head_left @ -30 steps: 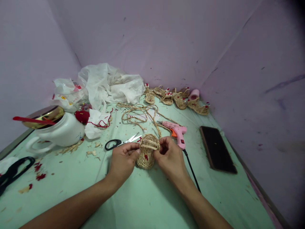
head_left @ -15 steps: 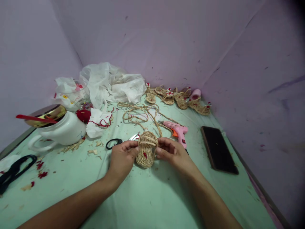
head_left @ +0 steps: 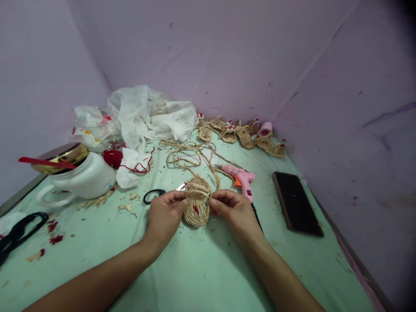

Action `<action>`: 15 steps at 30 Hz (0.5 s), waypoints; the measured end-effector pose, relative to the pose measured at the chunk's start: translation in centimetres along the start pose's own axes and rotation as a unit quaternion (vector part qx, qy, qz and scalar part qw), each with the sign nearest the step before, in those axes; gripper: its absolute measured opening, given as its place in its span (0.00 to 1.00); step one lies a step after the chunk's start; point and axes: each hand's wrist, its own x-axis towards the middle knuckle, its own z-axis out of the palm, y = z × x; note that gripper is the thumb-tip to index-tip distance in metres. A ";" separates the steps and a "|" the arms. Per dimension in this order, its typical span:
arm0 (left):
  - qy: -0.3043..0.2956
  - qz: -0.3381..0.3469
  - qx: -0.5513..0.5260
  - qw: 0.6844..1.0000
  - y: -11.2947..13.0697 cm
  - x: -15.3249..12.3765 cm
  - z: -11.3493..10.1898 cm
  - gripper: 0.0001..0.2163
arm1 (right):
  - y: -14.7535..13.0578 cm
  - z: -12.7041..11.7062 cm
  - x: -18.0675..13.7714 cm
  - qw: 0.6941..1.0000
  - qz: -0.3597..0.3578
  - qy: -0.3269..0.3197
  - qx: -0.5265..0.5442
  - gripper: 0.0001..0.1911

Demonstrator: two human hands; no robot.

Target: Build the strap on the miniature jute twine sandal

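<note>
Between my hands is a small slipper of coiled jute rope (head_left: 196,211), with a strap across its far half and a red mark on its near half. My left hand (head_left: 167,214) pinches its left edge, thumb and fingers closed. On the other side, my right hand (head_left: 233,209) grips the right edge near the strap. A loose jute rope (head_left: 191,161) lies in loops on the cloth just beyond. Behind the slipper lie scissors (head_left: 154,196), their blades partly covered by it. The pink glue gun (head_left: 239,177) rests beyond my right hand.
A phone (head_left: 298,203) lies at the right. Several finished jute slippers (head_left: 246,138) line the back wall. At left stand a white jug (head_left: 85,178) and red yarn (head_left: 113,158), with a white plastic bag (head_left: 152,115) behind. Scraps dot the green cloth (head_left: 182,277).
The strap end of the slipper has tipped slightly, showing more of its top. My right fingers have shifted a little lower along its edge. The whole view has drifted slightly left.
</note>
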 end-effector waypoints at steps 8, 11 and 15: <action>0.003 0.008 0.029 1.000 0.5 -0.2 0.2 0.06 | 0.5 0.5 -0.3 1.000 -0.008 0.028 0.003 0.11; 0.008 0.013 0.032 0.999 0.3 -0.1 0.2 0.07 | 0.8 0.7 -0.3 1.000 0.000 0.008 0.007 0.11; -0.009 0.051 0.119 0.992 0.3 0.1 0.3 0.06 | 1.0 0.6 0.2 0.999 -0.018 0.019 -0.020 0.11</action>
